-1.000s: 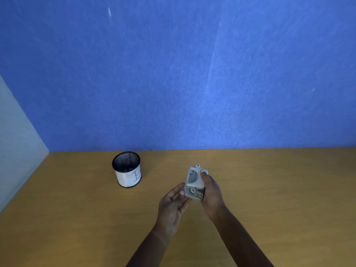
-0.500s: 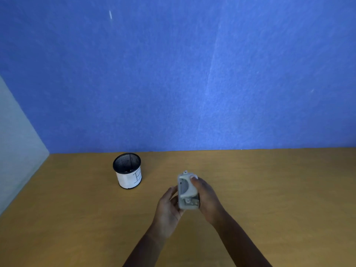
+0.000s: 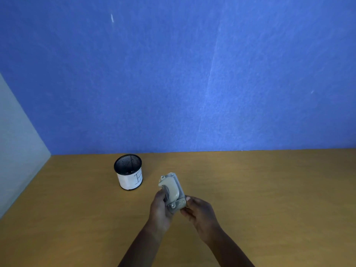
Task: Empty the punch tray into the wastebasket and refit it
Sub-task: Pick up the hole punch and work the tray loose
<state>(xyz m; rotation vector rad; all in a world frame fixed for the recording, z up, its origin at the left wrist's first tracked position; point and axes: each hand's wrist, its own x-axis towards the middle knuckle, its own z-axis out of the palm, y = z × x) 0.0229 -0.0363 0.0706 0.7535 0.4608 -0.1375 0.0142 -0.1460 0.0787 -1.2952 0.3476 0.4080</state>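
Observation:
A grey hole punch (image 3: 172,190) with a pale lever is held above the wooden table (image 3: 269,189), tilted with its far end pointing up and left. My left hand (image 3: 160,211) grips its left side. My right hand (image 3: 200,212) pinches its near right corner with thumb and fingers. The punch's underside and tray are hidden from view. A small black mesh wastebasket (image 3: 128,171) with a white paper label stands on the table, to the left of the punch and a little farther back.
A blue wall (image 3: 192,74) rises behind the table's far edge. A pale panel (image 3: 17,141) closes off the left side.
The punch has been turned over from its open underside to its lever side. My left hand went from open beneath it to gripping it, and my right hand slid down to its near corner.

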